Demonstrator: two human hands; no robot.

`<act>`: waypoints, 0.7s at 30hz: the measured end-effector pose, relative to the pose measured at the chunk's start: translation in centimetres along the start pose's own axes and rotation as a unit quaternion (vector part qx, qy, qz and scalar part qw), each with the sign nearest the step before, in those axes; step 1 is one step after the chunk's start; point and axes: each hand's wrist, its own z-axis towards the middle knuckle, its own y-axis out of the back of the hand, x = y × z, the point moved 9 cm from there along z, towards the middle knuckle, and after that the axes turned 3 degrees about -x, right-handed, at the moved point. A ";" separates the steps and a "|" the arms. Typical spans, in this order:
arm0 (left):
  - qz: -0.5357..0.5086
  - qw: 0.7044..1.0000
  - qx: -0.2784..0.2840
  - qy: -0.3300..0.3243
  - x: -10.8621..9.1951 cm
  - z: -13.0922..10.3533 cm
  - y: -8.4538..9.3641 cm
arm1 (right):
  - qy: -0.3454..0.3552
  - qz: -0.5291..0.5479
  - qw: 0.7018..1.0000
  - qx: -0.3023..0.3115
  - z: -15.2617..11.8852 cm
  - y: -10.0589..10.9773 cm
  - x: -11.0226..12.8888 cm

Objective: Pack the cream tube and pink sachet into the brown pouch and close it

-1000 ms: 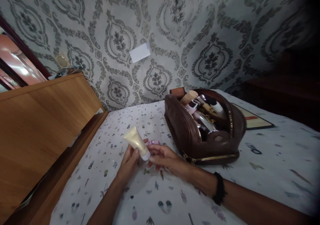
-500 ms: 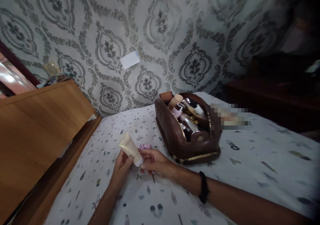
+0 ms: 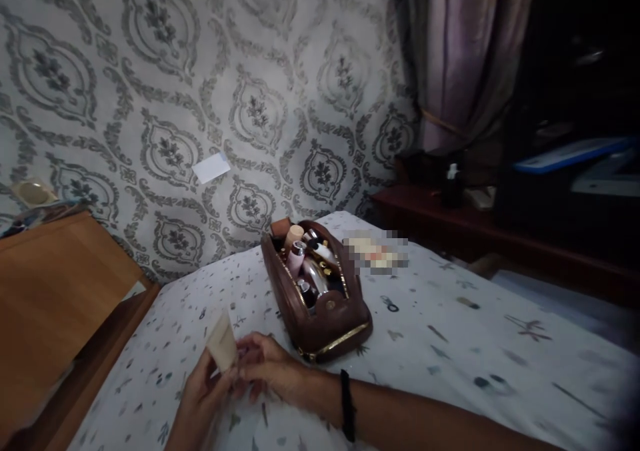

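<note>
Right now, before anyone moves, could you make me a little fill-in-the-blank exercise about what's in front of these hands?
1. The left hand holds a pale squeeze tube, its wide, flat end toward the ____ of the picture.
2. The dark brown zip bag is ____, so the bottles inside show.
3. A black wristband circles the person's ____ wrist.
4. The wooden panel is on the picture's ____ side, across from the purplish curtain.

Missing words: top; open; right; left.
</note>
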 end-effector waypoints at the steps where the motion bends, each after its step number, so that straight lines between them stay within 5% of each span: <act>1: 0.015 1.000 0.002 -0.004 0.0 0.3 0.3 | -0.001 0.002 1.000 -0.002 0.1 0.1 -0.2; 8: 0.216 0.974 -0.047 -0.057 -0.9 1.3 2.7 | 0.029 0.021 0.999 0.002 0.4 0.2 0.4; 12: 0.308 0.949 -0.014 -0.071 -0.8 1.6 3.0 | 0.037 0.033 0.999 0.004 0.3 0.1 1.1; 16: 0.312 0.946 -0.010 -0.090 -2.2 2.2 3.5 | 0.047 0.073 0.996 -0.010 0.6 0.4 1.1; 21: 0.232 0.972 -0.013 -0.039 -4.2 3.1 4.0 | 0.003 0.120 0.993 -0.019 1.0 0.9 0.1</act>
